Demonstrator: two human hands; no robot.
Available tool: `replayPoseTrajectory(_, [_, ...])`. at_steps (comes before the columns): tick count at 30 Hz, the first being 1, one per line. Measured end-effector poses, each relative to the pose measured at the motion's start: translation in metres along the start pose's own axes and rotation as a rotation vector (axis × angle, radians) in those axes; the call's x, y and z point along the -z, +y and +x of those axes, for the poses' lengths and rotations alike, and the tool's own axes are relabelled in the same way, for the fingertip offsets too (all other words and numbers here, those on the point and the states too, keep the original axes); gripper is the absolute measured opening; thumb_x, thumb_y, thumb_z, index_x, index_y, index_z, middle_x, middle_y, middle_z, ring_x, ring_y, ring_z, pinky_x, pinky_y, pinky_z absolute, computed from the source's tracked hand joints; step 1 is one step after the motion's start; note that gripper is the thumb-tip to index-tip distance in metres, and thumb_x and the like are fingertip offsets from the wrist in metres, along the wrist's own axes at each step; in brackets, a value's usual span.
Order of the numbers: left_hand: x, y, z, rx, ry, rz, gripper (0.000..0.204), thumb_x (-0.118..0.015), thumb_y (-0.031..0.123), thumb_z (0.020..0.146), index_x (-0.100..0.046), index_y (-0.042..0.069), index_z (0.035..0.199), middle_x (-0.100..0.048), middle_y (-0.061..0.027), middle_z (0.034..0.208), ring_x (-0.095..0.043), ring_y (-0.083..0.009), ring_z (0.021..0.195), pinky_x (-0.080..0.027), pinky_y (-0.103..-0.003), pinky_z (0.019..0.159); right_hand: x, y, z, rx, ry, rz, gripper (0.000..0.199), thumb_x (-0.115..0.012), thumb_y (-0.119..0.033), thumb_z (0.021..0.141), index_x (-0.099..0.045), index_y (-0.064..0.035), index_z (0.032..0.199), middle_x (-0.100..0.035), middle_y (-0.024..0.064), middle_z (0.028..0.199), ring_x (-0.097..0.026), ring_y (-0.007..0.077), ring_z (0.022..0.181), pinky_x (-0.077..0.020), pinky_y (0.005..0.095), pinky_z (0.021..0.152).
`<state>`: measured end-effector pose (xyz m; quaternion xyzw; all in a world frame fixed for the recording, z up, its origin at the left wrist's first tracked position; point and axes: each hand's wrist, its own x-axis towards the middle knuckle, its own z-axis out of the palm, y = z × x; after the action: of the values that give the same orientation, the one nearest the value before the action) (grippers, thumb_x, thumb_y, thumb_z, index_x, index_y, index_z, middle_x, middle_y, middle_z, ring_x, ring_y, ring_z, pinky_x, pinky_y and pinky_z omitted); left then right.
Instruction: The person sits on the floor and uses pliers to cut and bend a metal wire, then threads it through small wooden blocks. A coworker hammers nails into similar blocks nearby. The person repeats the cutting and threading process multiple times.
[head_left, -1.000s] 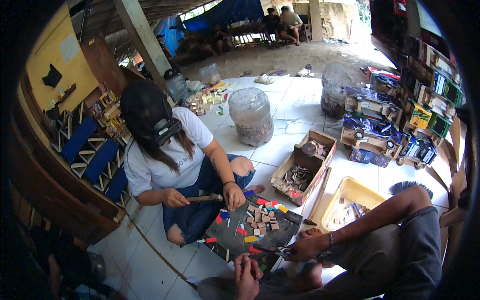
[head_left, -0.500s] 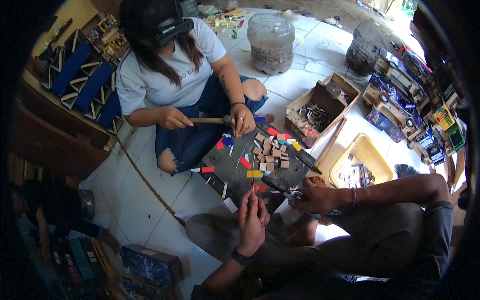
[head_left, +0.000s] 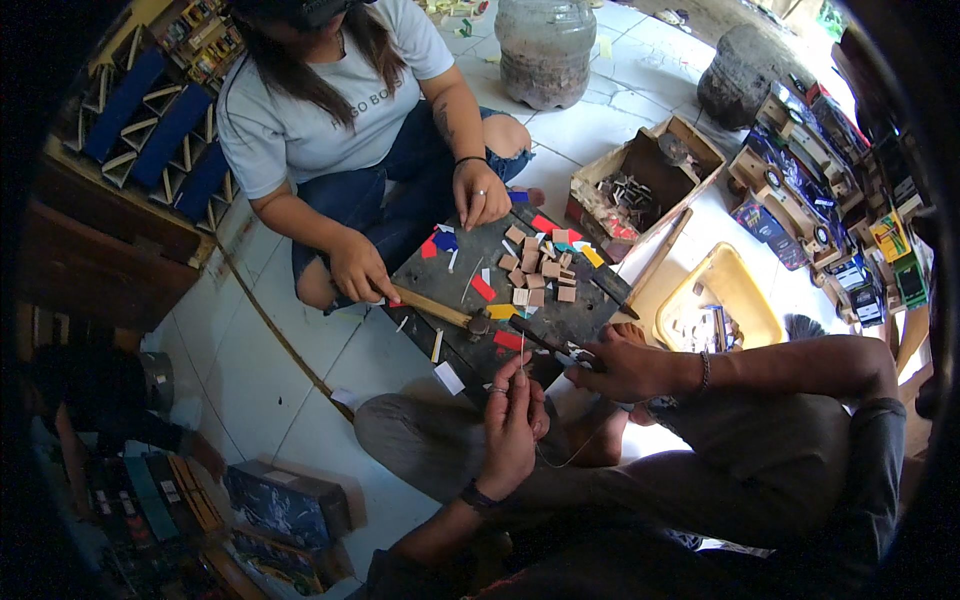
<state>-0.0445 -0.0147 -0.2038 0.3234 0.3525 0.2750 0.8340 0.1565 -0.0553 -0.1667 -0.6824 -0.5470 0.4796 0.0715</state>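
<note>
My left hand (head_left: 512,430) is closed, pinching a thin pale wire (head_left: 522,345) that stands up from the fingertips. The wire's slack tail loops below toward my right leg. My right hand (head_left: 635,365) grips a pliers-like tool with long dark jaws (head_left: 540,336), its tip close to the wire; whether they touch I cannot tell. Both hands are at the near edge of a dark work board (head_left: 425,285). Small wooden blocks (head_left: 540,270) and coloured strips, such as a red one (head_left: 508,341), lie on it.
Across the board a co-worker holds a wooden-handled hammer (head_left: 435,307), its head resting on the board. To the right are a yellow tub (head_left: 770,300) and a wooden box (head_left: 690,140) of small parts. Toy trucks (head_left: 790,200) line the far right; a dark box (head_left: 285,505) sits at lower left.
The co-worker's hammer has swung down and nearer, onto the board; their other hand now rests at its far edge. My tool has shifted slightly left and up, closer to the wire.
</note>
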Motion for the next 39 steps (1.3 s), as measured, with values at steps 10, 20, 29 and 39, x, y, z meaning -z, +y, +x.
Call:
replayPoseTrajectory(10, [0.001,-0.009,-0.002,-0.023,-0.006,0.009,0.037,-0.038,0.026,0.105,-0.038,0.016,0.14,-0.049,0.0017,0.081,-0.032,-0.0022,0.051,-0.028,-0.019,0.046,0.008,-0.012,-0.009,-0.005,0.028,-0.045,0.058,-0.047,-0.052,0.095,-0.057,0.0024,0.112,-0.067,0.0257,0.094,-0.065,0.0388,0.093,-0.0483,0.0462,0.085])
replayPoseTrajectory(20, [0.001,-0.008,-0.002,-0.022,0.0,0.0,0.038,-0.038,0.026,0.105,-0.037,0.014,0.141,-0.05,0.0014,0.084,-0.034,-0.0019,0.051,-0.028,-0.019,0.046,-0.001,-0.005,0.001,0.015,0.015,-0.071,0.057,-0.046,-0.052,0.095,-0.059,0.0013,0.111,-0.066,0.0271,0.088,-0.066,0.0411,0.088,-0.0491,0.0485,0.082])
replayPoseTrajectory(29, [0.005,-0.012,-0.003,-0.027,0.0,0.005,0.036,-0.039,0.025,0.105,-0.038,0.017,0.14,-0.049,0.0016,0.085,-0.034,-0.0024,0.052,-0.028,-0.02,0.047,0.002,-0.014,0.003,-0.072,-0.107,-0.152,0.058,-0.044,-0.052,0.097,-0.063,0.0035,0.099,-0.066,0.023,0.082,-0.063,0.0351,0.088,-0.0438,0.043,0.089])
replayPoseTrajectory(39, [0.005,-0.014,-0.008,-0.011,0.013,0.006,0.036,-0.039,0.025,0.105,-0.039,0.019,0.14,-0.049,0.0011,0.086,-0.034,-0.0031,0.053,-0.029,-0.019,0.047,-0.013,-0.001,0.004,0.178,-0.042,0.043,0.042,-0.049,-0.028,0.097,-0.051,-0.0004,0.129,-0.064,0.0257,0.09,-0.064,0.0335,0.081,-0.0495,0.0423,0.069])
